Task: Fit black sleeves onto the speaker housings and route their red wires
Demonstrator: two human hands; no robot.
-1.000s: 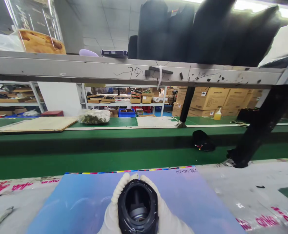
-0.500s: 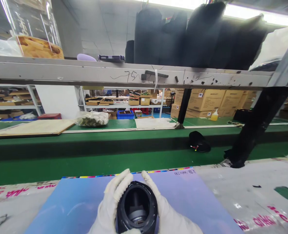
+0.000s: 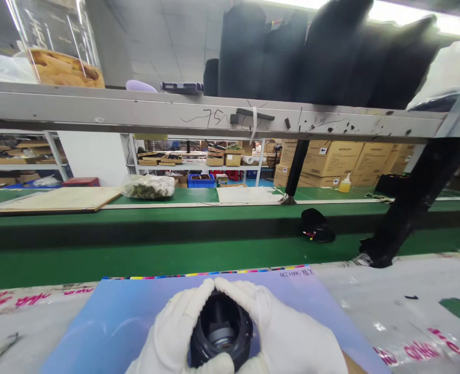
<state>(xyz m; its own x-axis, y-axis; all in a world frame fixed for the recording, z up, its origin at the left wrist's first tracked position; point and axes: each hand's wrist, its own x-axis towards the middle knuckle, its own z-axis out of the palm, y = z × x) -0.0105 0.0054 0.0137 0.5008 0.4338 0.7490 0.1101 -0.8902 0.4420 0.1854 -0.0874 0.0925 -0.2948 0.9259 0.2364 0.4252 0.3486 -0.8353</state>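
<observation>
Head view: my 2 gloved hands wrap around a black ring-shaped housing (image 3: 221, 332), held low at the near edge of the blue sheet (image 3: 117, 317). My left hand (image 3: 171, 335) curls its fingers tight over the part's left side; my right hand (image 3: 288, 335) grips the right side, fingertips meeting above its open mouth. A green belt (image 3: 136, 254) runs beyond, a black cap (image 3: 318, 226) lying on it.

Grey metal shelf (image 3: 136, 109) overhead, green conveyor (image 3: 136, 254) – stacked cardboard boxes (image 3: 342, 156) behind
</observation>
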